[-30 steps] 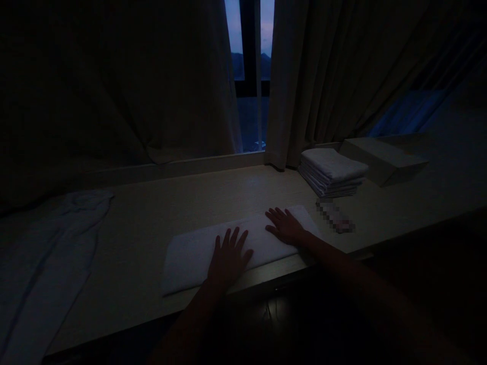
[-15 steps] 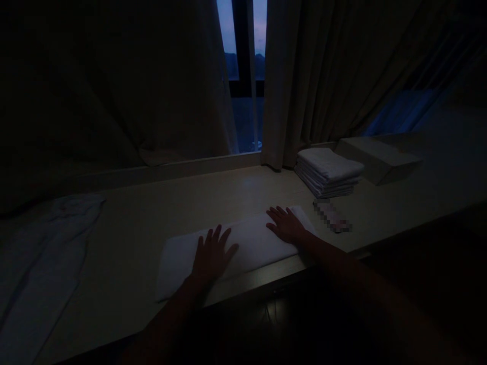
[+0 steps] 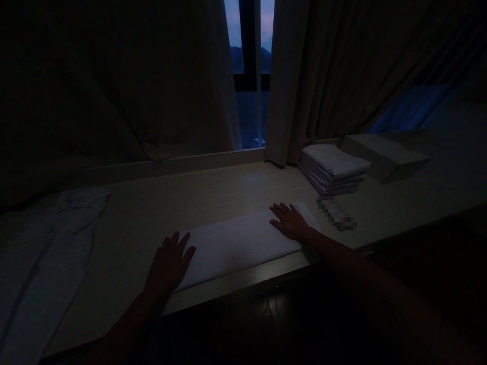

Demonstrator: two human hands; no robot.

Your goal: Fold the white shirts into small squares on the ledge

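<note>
A white cloth [image 3: 236, 243], folded into a long flat strip like a towel, lies along the front of the pale ledge [image 3: 224, 197]. My left hand [image 3: 167, 266] is at the cloth's left end, its fingers spread, covering that end. Over the right end rests my right hand [image 3: 289, 222], palm down with fingers stretched out. Neither hand grips anything. The room is too dim to show the cloth's weave.
A stack of folded white cloths [image 3: 335, 170] stands at the back right, beside a pale box [image 3: 386, 154]. In front of the stack lies a small pixelated object [image 3: 338, 213]. A loose white cloth [image 3: 49, 258] spreads at the left. Curtains [image 3: 289, 81] hang behind.
My left hand has slid left from the cloth's surface to its left end. The right hand stays on the right end. The view has shifted slightly.
</note>
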